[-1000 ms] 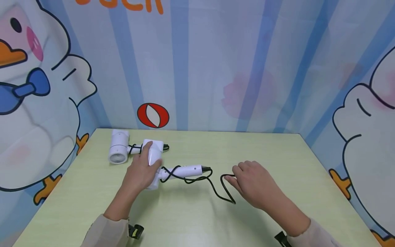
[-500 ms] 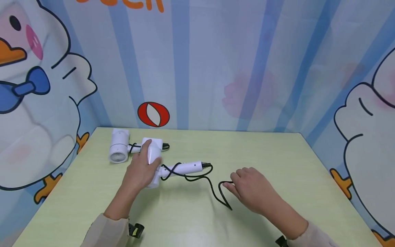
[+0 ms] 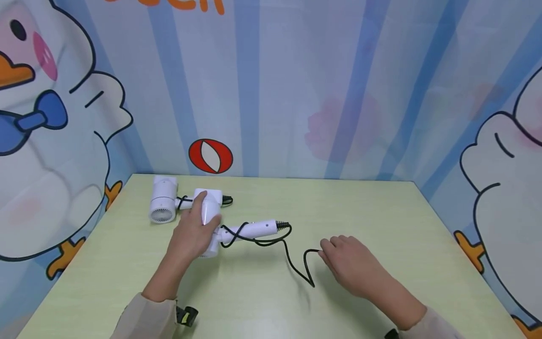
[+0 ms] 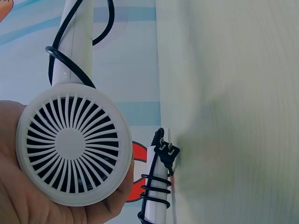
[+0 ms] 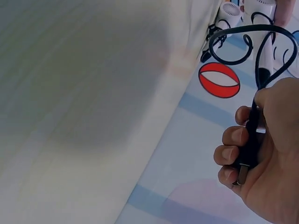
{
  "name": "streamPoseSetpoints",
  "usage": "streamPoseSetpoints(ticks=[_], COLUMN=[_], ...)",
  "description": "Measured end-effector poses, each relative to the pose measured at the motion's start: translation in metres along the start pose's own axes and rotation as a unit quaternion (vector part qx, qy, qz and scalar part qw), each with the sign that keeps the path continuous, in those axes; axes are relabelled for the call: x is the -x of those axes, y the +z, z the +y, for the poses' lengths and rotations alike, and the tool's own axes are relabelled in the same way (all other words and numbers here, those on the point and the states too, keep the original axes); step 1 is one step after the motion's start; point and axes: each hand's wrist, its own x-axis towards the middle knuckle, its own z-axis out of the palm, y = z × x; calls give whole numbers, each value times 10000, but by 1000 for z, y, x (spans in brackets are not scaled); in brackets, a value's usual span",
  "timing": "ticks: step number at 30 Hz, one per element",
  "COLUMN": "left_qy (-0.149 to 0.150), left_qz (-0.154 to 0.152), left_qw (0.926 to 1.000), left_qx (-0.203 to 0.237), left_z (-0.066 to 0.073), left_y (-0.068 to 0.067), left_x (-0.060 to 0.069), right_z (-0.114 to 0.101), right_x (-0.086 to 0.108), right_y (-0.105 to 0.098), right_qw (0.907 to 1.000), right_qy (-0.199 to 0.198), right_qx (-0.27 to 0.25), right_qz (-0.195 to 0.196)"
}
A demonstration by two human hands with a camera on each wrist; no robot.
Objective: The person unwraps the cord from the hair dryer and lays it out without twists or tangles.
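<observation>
My left hand [image 3: 192, 235] grips the barrel of a white hair dryer [image 3: 258, 229], held a little above the table, its handle pointing right. In the left wrist view the round slatted grille [image 4: 70, 144] of this dryer faces the camera. A black cord [image 3: 292, 263] loops loosely around its handle and runs across to my right hand [image 3: 355, 266]. The right wrist view shows that hand's fingers curled round the black plug [image 5: 248, 149], whose metal prongs stick out at the bottom. Behind my left hand lies a second white hair dryer [image 3: 163, 200], cord wound round its handle.
Everything is over a pale wooden table [image 3: 330, 212]. A blue striped backdrop [image 3: 279, 94] with cartoon ducks stands along the back and both sides. In the left wrist view, the second dryer's plug [image 4: 167, 151] sits against its wrapped handle.
My right hand has come slightly toward me and to the right with the plug, and the cord's low bend has shifted left. My left hand and its dryer have barely moved.
</observation>
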Motion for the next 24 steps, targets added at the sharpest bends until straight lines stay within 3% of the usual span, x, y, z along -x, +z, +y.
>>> streamPoseSetpoints(ticks=[14,24], left_qy=[49,71], left_qz=[16,-44], left_qw=[10000,10000], left_qx=[-4,15], left_z=[-1,-2], left_y=[0,0], left_x=[2,2], right_z=[67,107], right_x=[27,42], right_y=[8,14], right_qw=[9998,9916], right_qy=[3,549], right_qx=[62,-1066], right_qz=[-172,-480])
